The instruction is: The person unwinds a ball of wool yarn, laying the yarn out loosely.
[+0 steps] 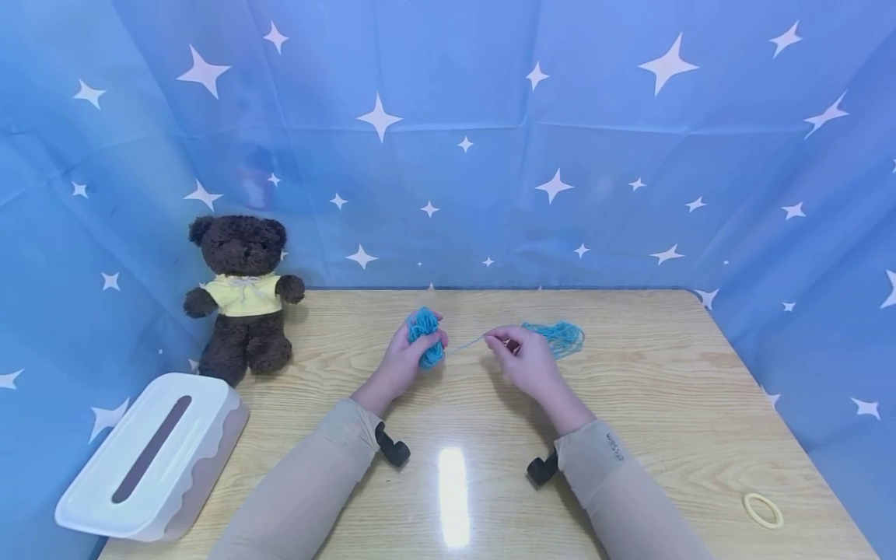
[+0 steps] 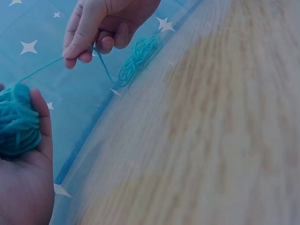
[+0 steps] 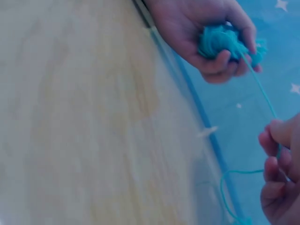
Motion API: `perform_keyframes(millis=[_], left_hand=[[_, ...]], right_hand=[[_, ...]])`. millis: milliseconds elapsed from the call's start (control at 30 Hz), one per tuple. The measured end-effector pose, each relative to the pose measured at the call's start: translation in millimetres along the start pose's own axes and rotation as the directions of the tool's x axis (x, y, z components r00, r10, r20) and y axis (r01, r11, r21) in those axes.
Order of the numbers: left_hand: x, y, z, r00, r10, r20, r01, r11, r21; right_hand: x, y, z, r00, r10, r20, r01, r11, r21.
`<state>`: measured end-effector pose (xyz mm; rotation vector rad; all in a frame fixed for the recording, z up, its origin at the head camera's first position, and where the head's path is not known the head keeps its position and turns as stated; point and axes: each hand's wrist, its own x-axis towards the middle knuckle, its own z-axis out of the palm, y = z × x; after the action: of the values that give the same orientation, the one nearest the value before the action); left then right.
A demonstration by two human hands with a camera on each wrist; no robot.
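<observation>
My left hand [image 1: 400, 364] grips a thick bundle of blue-green yarn [image 1: 425, 342], thumb across its front and fingers curled behind. From that bundle a single strand [image 1: 466, 344] runs taut to my right hand [image 1: 530, 365], whose thumb and forefinger pinch it. Past the pinch, in the left wrist view, the strand hangs down from the fingers to a loose heap of the same yarn [image 2: 137, 60]. In the head view this heap [image 1: 562, 338] lies on the table just beyond the right hand, which partly hides it.
A brown teddy bear [image 1: 245, 299] in a yellow top sits at the table's back left. In front of it stands a white tissue box [image 1: 199, 459] with a long slot. A pale yellow ring [image 1: 763, 511] lies at the front right of the wooden table [image 1: 672, 404].
</observation>
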<state>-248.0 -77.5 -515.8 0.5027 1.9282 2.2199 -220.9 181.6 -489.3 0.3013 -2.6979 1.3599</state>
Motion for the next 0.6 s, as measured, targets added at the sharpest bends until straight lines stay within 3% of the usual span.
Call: perform_keyframes(millis=[200,400,600], left_hand=[[0.2,-1.4,-0.4,0.998,-0.056,0.024,0.058,0.995,-0.076],[-0.3,-2.2,-1.2,0.999,-0.035,-0.02,0.034,0.999,-0.034],[-0.2,-3.2,-1.7,0.999,-0.039,-0.033,0.037,0.998,-0.046]], right_hand=[[5.9,13.5,-18.0,0.996,0.013,-0.089,-0.012,1.0,0.012],[9.3,28.8,-36.4,0.984,0.061,-0.166,-0.068,0.997,-0.038],[9.5,42.2,-58.8,0.953,0.144,-0.267,-0.17,0.983,-0.076]])
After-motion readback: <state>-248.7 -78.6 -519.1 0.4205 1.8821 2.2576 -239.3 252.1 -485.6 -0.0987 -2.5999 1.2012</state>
